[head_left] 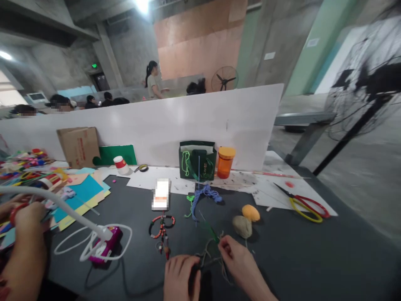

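My left hand point(181, 276) is closed around a dark tool at the near edge of the dark table point(313, 251). My right hand point(238, 261) pinches a strand of greyish-brown twine point(209, 250) that loops between both hands. A green wire point(208, 228) rises from the twine toward a blue cord bundle point(203, 194). Just beyond my right hand lie a grey stone point(242, 226) and an orange stone point(251, 212). A beaded bracelet point(162, 228) lies left of the twine.
Another person's hands point(26, 221) work at the left by coloured paper point(82, 192). A pink glue gun point(106, 246) with white cable lies nearby. A green bag point(197, 160), orange jar point(225, 162), phone point(161, 194) and red-yellow scissors point(305, 205) stand further back, before a white partition point(175, 121).
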The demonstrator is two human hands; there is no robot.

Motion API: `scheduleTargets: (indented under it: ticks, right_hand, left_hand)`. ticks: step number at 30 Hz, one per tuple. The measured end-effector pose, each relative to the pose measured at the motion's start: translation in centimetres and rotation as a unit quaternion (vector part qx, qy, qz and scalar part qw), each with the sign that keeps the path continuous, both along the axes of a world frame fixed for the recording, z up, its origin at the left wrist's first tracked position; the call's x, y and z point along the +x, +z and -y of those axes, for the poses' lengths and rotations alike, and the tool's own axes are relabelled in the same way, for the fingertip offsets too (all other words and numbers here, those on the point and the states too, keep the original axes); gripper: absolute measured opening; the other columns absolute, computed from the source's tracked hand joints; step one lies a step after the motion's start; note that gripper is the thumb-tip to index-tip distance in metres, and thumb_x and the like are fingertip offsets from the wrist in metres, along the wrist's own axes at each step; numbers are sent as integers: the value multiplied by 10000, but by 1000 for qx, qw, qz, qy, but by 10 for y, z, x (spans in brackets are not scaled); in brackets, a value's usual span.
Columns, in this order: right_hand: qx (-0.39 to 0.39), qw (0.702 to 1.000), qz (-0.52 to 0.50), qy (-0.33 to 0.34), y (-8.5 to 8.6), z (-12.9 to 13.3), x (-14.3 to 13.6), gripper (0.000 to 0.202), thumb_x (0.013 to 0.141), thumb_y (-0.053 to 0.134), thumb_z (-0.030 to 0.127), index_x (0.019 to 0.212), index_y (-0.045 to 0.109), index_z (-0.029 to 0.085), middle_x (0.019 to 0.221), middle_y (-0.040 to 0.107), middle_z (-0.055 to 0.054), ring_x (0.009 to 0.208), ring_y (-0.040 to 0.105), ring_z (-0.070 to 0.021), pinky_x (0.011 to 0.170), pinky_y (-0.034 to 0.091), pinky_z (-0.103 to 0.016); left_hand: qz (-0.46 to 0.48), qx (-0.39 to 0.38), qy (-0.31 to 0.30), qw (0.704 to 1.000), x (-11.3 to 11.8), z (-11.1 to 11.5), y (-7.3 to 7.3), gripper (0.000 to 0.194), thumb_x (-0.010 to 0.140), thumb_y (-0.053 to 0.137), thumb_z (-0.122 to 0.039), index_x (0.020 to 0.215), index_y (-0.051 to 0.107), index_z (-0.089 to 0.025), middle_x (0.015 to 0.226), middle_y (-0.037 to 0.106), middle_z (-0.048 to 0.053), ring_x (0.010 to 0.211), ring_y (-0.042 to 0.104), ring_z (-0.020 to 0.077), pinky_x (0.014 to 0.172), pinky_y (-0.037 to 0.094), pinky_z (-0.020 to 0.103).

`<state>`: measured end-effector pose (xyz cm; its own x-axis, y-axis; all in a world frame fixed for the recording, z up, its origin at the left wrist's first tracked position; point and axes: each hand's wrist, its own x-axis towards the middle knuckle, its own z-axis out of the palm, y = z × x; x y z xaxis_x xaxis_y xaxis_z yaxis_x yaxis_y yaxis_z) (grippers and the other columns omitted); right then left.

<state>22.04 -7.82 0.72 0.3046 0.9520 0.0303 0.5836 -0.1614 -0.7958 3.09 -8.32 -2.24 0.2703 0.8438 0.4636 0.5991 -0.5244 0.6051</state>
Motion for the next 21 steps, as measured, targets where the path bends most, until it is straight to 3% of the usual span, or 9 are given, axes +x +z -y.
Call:
scheduleTargets:
  ticks: [3,5,8,11,13,15,18,21]
  right_hand:
    - [-41,987,-149,40,23,12,4,207,749,517,419,663,543,232,527,530,37,462,517,-148,467,404,-267]
    - [-70,966,-241,59,38,21,3,296,715,600,500,671,568,210,495,476,65,421,477,-119,416,369,-236]
    - [-80,930,-354,55,54,36,0,366,702,702,532,696,582,186,518,482,73,431,462,-88,434,365,-212]
    - [-60,894,-444,23,58,48,-3,373,722,733,531,727,577,192,550,529,66,469,479,-81,469,380,-203]
    - [-41,873,-487,0,56,53,-5,384,698,766,528,726,573,197,558,561,61,492,505,-88,494,401,-209]
    - [-20,856,-517,-14,52,56,-7,389,664,805,510,726,581,198,573,601,50,517,535,-98,531,428,-223]
    - [7,841,-540,-21,46,61,-9,356,650,838,457,731,613,193,608,651,30,571,572,-111,597,454,-238]
    - [25,836,-548,-24,42,68,-9,311,655,852,404,762,647,196,647,673,25,623,594,-118,642,462,-239]
  left_hand:
    - [44,-47,-1,998,10,-1,5,309,908,467,-249,1184,601,-211,1105,726,108,1022,661,226,877,530,388]
    - [100,-125,-5,987,18,-2,16,387,932,433,-269,1294,533,-176,1298,641,144,1195,588,214,992,488,383]
    - [198,-295,-87,931,25,-4,39,468,928,439,-301,1375,489,-172,1481,486,124,1367,421,222,1126,346,407]
    - [247,-403,-167,865,28,0,58,454,934,425,-385,1330,559,-209,1316,653,90,1217,580,237,1074,409,428]
    - [245,-414,-192,855,28,6,60,489,919,440,-486,1288,600,-208,1151,739,87,1049,664,228,984,483,398]
    - [237,-401,-195,863,27,15,55,555,887,460,-558,1277,606,-191,1037,755,97,847,697,202,776,564,326]
    - [193,-318,-154,915,19,29,44,576,839,523,-556,1293,587,-208,1081,709,121,719,682,184,453,507,228]
    - [113,-200,-53,972,7,41,43,517,811,603,-449,1304,577,-293,1275,627,123,591,659,135,398,489,221]
